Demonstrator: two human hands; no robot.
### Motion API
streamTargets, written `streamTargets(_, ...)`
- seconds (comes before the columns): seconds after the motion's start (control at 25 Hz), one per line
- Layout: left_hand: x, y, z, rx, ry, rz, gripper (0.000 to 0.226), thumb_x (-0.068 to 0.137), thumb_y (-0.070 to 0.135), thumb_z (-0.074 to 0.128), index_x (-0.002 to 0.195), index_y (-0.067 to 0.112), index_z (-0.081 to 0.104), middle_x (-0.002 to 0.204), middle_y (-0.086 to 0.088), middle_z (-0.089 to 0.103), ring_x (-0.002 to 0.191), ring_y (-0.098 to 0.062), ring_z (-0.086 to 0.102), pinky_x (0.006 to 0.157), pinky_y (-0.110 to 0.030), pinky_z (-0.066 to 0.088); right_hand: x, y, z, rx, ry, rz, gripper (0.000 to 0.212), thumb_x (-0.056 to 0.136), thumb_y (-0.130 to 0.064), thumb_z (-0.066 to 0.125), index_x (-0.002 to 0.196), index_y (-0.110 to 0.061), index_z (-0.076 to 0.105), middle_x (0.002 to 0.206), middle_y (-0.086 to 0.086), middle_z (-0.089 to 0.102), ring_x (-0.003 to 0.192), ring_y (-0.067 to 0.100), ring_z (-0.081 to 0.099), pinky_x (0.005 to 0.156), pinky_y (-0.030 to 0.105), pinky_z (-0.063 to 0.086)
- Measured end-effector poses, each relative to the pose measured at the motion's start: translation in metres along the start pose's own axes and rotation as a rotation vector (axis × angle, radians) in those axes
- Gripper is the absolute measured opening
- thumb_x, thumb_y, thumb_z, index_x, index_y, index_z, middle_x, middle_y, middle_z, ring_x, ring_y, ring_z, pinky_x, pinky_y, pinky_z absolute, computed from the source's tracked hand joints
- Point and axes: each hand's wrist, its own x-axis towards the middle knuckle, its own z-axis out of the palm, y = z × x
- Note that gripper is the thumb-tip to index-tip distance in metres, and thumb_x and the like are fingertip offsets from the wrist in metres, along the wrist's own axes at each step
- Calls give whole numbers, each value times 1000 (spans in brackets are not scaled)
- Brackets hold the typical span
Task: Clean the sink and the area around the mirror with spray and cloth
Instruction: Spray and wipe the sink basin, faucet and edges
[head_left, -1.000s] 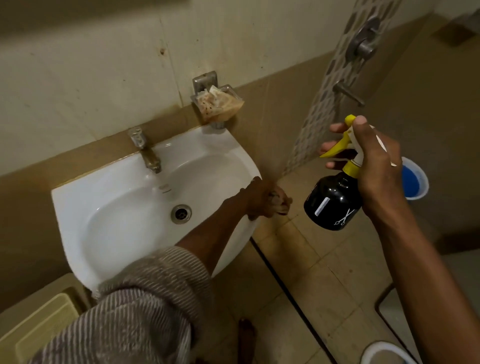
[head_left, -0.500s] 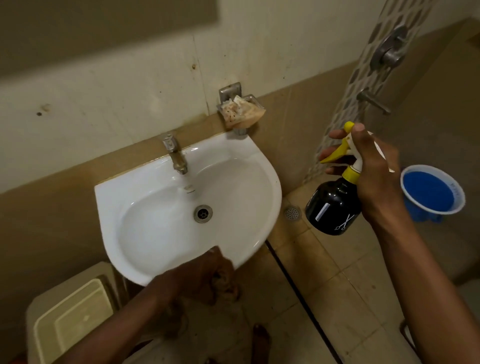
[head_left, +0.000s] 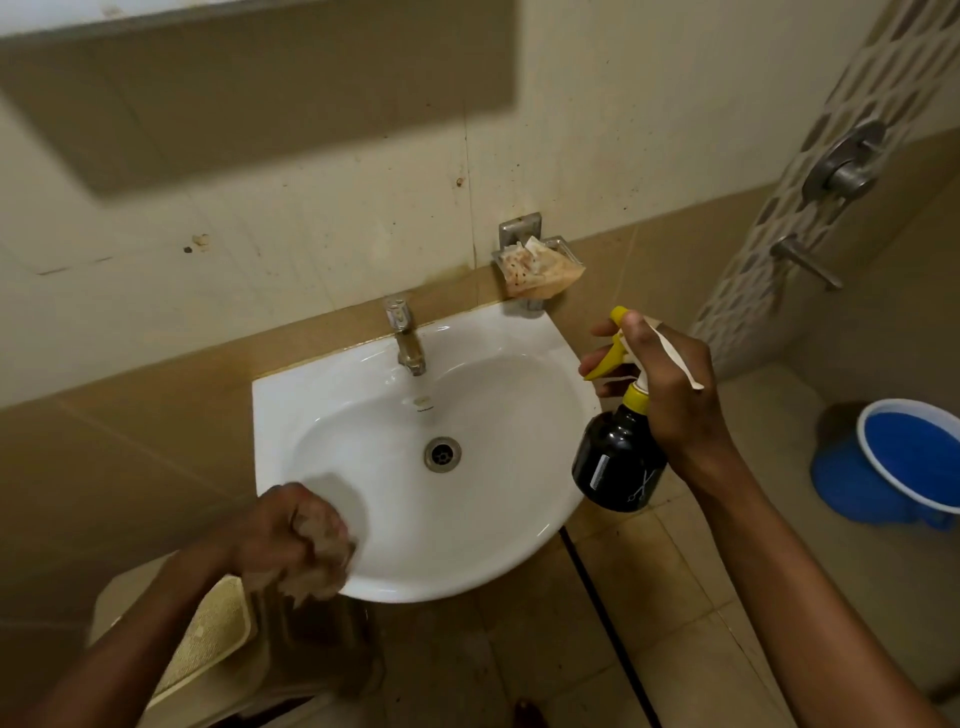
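Two bare hands are at work over one white ceramic wall-hung sink, which has one metal tap at 12 o'clock and one round steel drain in its middle. One crumpled beige cloth sits at the sink's 8 o'clock rim, bunched tight inside the left hand, whose fist is closed and pressed against the rim, forearm reaching up from the lower left. One black spray bottle with a yellow trigger hangs at the sink's 3 o'clock edge, gripped round its neck by the right hand, fingers curled on the trigger, nozzle aimed toward the basin. One blue plastic bucket stands on the floor well off at 3 o'clock.
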Motion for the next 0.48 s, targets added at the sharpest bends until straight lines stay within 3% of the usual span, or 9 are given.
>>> streamTargets(0.12, 33, 39, 23, -559, 336, 160, 38, 52, 6, 79, 87, 22, 81, 86, -5, 80, 78, -20, 77, 63, -21, 59, 7, 5, 1, 8, -3, 16, 37, 103, -43, 50, 95, -19, 77, 80, 1, 81, 75, 15, 78, 65, 28, 62)
streamTargets(0.2, 77, 70, 61, -757, 518, 150, 41, 59, -1, 80, 98, 13, 78, 96, -16, 77, 81, -26, 74, 62, -22, 60, 10, 8, -2, -6, -1, 22, 41, 103, -43, 51, 92, -14, 78, 85, -1, 82, 78, 17, 78, 65, 30, 61)
streamTargets(0.32, 145, 97, 114, -767, 568, 12, 43, 75, -10, 74, 114, 7, 70, 110, -16, 72, 98, -32, 69, 81, -39, 61, 11, 13, -17, -30, 24, 34, 44, 98, -51, 54, 85, -18, 79, 90, -2, 82, 78, 23, 78, 63, 29, 60)
streamTargets(0.4, 175, 103, 135, -640, 520, -60, 38, 80, 9, 77, 117, 12, 69, 114, -13, 71, 106, -37, 66, 93, -48, 56, 9, 14, -33, -26, 48, 37, 43, 94, -58, 55, 84, -24, 80, 89, 1, 82, 78, 25, 78, 62, 29, 61)
streamTargets(0.48, 190, 110, 150, -364, 459, -53, 45, 83, 24, 72, 126, 15, 64, 120, -8, 67, 111, -32, 63, 95, -45, 53, 8, 14, -49, -32, 65, 40, 40, 94, -59, 55, 89, -29, 81, 89, 5, 81, 81, 24, 79, 63, 29, 61)
